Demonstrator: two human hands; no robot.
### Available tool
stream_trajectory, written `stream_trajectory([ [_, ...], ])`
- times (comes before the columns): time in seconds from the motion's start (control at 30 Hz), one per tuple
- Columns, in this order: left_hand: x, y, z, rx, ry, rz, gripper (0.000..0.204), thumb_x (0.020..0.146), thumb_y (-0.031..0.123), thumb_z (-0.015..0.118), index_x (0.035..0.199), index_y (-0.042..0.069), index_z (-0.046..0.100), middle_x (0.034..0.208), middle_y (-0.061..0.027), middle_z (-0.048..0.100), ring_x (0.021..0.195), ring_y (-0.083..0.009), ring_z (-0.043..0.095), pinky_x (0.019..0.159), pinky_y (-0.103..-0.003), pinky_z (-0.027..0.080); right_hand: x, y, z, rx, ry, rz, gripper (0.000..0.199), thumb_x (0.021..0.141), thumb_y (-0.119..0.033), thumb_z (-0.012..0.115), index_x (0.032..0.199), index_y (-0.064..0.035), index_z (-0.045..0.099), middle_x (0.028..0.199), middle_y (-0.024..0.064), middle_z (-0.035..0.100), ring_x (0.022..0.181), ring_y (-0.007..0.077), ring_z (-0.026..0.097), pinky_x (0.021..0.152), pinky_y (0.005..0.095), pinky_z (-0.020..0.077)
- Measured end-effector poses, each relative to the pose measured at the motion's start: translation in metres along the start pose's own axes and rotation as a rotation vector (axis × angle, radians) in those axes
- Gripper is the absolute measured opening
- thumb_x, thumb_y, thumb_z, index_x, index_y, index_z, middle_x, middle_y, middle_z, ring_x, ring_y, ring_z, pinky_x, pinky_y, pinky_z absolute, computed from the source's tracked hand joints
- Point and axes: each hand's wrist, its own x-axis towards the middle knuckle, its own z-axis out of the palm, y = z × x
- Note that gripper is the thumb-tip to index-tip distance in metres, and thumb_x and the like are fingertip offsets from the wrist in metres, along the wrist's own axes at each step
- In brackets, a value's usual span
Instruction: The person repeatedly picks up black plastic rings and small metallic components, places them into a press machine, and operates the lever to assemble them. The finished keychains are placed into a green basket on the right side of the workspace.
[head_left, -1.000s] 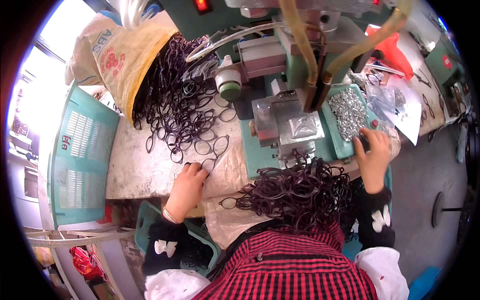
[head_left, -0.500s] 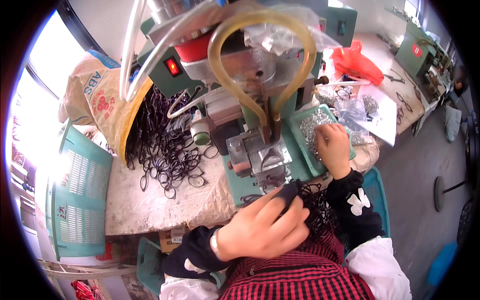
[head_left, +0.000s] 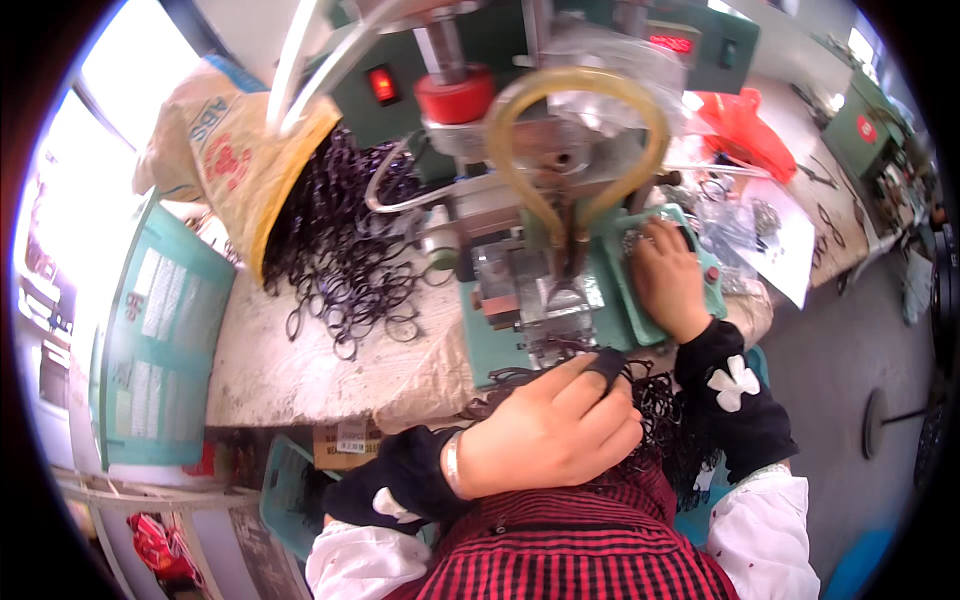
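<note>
My left hand is closed in front of the press fixture, a black cover over one finger. Dark thin rims of a black eyeglass frame stick out by its fingertips; the rest is hidden under the hand. My right hand reaches over the green tray of small silvery metal pieces. Its fingers are bent and close together, their tips down among the pieces, so what they pinch cannot be made out. More black frames lie in a tangle between my hands at my lap.
The green press has a yellow hose loop and a lit red switch. Left, a sack spills dark eyeglass frames onto the bench, beside a teal crate. A red plastic bag lies at the right back.
My right hand has gone from a pinch at the tray's right side to lying lower over the tray. My left hand holds much the same place. The whole view has shifted.
</note>
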Motion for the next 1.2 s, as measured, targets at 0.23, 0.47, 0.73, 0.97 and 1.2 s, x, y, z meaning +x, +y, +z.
stream_trajectory([
  [0.23, -0.112, -0.021, 0.011, 0.017, 0.412, -0.660, 0.046, 0.080, 0.014, 0.083, 0.119, -0.001, 0.064, 0.126, -0.0182, 0.065, 0.109, -0.0343, 0.065, 0.097, -0.045, 0.053, -0.036, -0.010, -0.026, 0.519, 0.249, 0.537, 0.009, 0.091, -0.003, 0.071, 0.100, -0.0001, 0.071, 0.093, 0.0067, 0.071, 0.086, 0.0164, 0.065, 0.080, 0.0304, 0.0505],
  [0.47, -0.127, -0.148, 0.050, 0.038, 0.128, -1.170, 0.113, 0.068, 0.010, 0.086, 0.157, -0.004, 0.019, 0.154, -0.0291, 0.035, 0.134, -0.0479, 0.040, 0.115, -0.049, 0.034, 0.007, -0.046, -0.025, 0.828, 0.045, 0.606, 0.011, 0.092, -0.001, 0.069, 0.103, 0.0008, 0.069, 0.092, 0.0007, 0.068, 0.084, 0.0085, 0.061, 0.079, 0.0236, 0.0477],
  [0.73, -0.152, -0.141, -0.063, 0.453, 0.428, -0.932, 0.035, 0.080, 0.001, 0.074, 0.114, 0.004, 0.067, 0.117, -0.0122, 0.068, 0.107, -0.0315, 0.062, 0.095, -0.040, 0.048, -0.083, 0.006, -0.052, 0.633, 0.238, 0.716, 0.013, 0.090, 0.002, 0.070, 0.103, 0.0028, 0.070, 0.094, 0.0029, 0.069, 0.088, 0.0111, 0.063, 0.083, 0.0247, 0.0488],
  [0.97, -0.201, -0.151, -0.054, 0.428, 0.011, -0.945, 0.018, 0.079, 0.005, 0.074, 0.097, 0.006, 0.071, 0.101, -0.0099, 0.070, 0.095, -0.0332, 0.063, 0.084, -0.042, 0.050, -0.026, -0.054, -0.085, 0.770, 0.083, 0.444, 0.014, 0.083, 0.007, 0.069, 0.096, 0.0035, 0.068, 0.092, 0.0052, 0.068, 0.088, 0.0147, 0.064, 0.084, 0.0273, 0.0489],
  [1.2, -0.234, -0.210, -0.045, 0.500, -0.048, -0.945, 0.008, 0.079, 0.008, 0.073, 0.087, 0.009, 0.074, 0.092, -0.0099, 0.066, 0.095, -0.0332, 0.060, 0.085, -0.044, 0.049, 0.039, -0.091, -0.041, 1.216, 0.132, 0.552, 0.039, 0.082, 0.003, 0.074, 0.118, 0.0016, 0.059, 0.091, 0.0040, 0.066, 0.087, 0.0097, 0.062, 0.081, 0.0239, 0.0485],
])
